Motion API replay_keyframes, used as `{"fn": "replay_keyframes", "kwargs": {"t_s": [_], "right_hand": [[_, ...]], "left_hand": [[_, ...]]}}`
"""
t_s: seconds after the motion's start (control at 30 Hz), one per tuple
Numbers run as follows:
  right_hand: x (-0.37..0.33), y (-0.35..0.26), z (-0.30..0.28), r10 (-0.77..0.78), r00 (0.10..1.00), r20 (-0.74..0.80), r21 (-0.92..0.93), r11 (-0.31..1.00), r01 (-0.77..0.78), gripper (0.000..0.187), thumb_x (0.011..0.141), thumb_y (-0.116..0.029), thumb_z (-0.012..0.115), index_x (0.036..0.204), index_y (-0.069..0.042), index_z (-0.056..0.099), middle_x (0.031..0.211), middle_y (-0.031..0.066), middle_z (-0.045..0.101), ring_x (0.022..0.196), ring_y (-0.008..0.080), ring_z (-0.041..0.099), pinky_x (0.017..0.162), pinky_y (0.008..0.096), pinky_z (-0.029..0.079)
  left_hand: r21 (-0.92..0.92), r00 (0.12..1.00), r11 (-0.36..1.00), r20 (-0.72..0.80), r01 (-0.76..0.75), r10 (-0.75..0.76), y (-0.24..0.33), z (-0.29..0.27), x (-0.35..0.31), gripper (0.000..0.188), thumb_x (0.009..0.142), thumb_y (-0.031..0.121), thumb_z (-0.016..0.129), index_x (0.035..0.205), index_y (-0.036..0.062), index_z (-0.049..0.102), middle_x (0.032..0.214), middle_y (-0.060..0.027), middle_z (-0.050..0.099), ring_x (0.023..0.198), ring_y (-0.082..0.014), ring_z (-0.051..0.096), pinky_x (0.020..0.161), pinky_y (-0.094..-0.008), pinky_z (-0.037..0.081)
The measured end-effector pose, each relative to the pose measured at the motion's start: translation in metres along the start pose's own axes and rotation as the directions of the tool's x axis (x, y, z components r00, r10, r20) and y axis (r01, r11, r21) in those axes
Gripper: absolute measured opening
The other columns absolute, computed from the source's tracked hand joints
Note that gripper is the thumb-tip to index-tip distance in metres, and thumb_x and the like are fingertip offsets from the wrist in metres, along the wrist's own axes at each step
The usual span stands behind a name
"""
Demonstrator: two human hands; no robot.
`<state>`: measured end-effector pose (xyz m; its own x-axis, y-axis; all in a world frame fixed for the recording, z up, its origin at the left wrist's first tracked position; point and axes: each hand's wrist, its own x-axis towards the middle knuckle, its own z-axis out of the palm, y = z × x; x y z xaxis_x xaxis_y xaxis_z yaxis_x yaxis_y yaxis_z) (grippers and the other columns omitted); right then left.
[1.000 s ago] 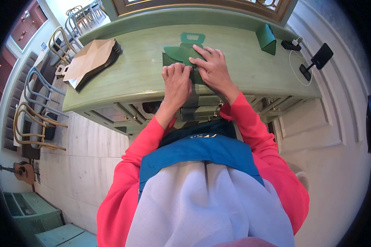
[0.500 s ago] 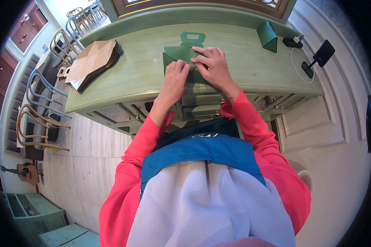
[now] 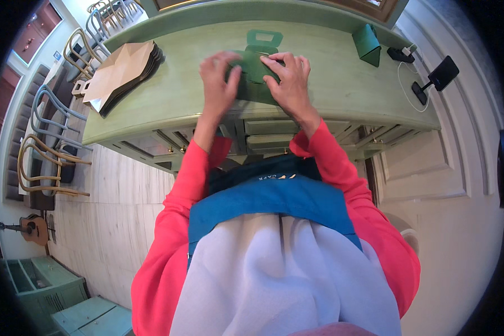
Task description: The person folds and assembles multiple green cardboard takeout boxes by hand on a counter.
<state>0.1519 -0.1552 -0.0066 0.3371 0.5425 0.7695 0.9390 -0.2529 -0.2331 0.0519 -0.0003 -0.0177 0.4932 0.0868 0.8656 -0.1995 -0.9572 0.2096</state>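
One Side Braced, the Other Loose

The green carton (image 3: 256, 68) lies between both hands on the tabletop (image 3: 330, 61), its handle (image 3: 252, 39) pointing away, probably to leave the near side free. The right hand's (image 3: 290, 84) grip is apart, fingertips on the carton, seemingly to steady it. The left hand (image 3: 218, 81), motion-blurred, has thumb and fingers apart beside the carton; contact is unclear. A brown paper stack (image 3: 122, 70) sits leftward, presumably within reach.

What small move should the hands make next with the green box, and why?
Probably the left hand should steady the left side of the green box: that hand is blurred there, contact unclear, while the right hand rests on top.
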Motion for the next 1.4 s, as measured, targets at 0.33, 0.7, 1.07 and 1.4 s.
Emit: {"fn": "replay_keyframes", "kwargs": {"t_s": [0.33, 0.7, 1.07, 1.4], "right_hand": [[-0.002, 0.001, 0.002, -0.029, 1.0, -0.007, -0.009, 1.0, 0.029, 0.043, 0.072, -0.012, 0.067, 0.115, -0.014, 0.06, 0.11, 0.0044, 0.053, 0.106, 0.0233, 0.048, 0.1, 0.0435, 0.025], [-0.013, 0.012, 0.005, 0.005, 0.995, -0.104, 0.228, 0.973, 0.019, 0.06, 0.073, -0.008, 0.066, 0.129, -0.009, 0.045, 0.122, 0.0096, 0.049, 0.116, 0.0274, 0.043, 0.101, 0.0401, 0.03], [-0.025, 0.035, 0.01, 0.399, 0.91, 0.111, 0.869, 0.405, -0.283, 0.019, 0.082, -0.002, 0.066, 0.099, -0.003, 0.06, 0.089, -0.0015, 0.058, 0.084, 0.0058, 0.051, 0.077, 0.0204, 0.042], [-0.024, 0.042, 0.022, 0.423, 0.904, 0.064, 0.833, 0.475, -0.282, 0.018, 0.081, -0.007, 0.068, 0.097, -0.004, 0.058, 0.089, -0.0013, 0.058, 0.083, 0.0068, 0.051, 0.075, 0.0227, 0.043]], "left_hand": [[-0.724, 0.726, 0.309, 0.372, 0.617, -0.579, -0.033, 0.023, 0.007, 0.031, 0.088, 0.021, 0.065, 0.112, 0.0055, 0.052, 0.091, -0.0018, 0.06, 0.078, -0.0086, 0.057, 0.067, -0.023, 0.047], [-0.827, 0.735, 0.154, 0.375, 0.541, -0.565, -0.032, 0.024, -0.009, 0.026, 0.083, 0.011, 0.069, 0.104, 0.0057, 0.054, 0.089, -0.0019, 0.061, 0.08, -0.0093, 0.058, 0.07, -0.0239, 0.049], [-0.883, 0.788, 0.08, 0.368, 0.463, -0.493, -0.026, 0.017, -0.015, 0.028, 0.081, 0.003, 0.067, 0.105, 0.0081, 0.054, 0.099, -0.0025, 0.058, 0.088, -0.0121, 0.057, 0.079, -0.0261, 0.047], [-0.834, 0.778, 0.277, 0.255, 0.477, -0.574, -0.013, 0.014, -0.012, 0.013, 0.092, 0.012, 0.058, 0.099, 0.0018, 0.062, 0.096, -0.0033, 0.064, 0.084, -0.01, 0.057, 0.076, -0.0242, 0.047]]}}
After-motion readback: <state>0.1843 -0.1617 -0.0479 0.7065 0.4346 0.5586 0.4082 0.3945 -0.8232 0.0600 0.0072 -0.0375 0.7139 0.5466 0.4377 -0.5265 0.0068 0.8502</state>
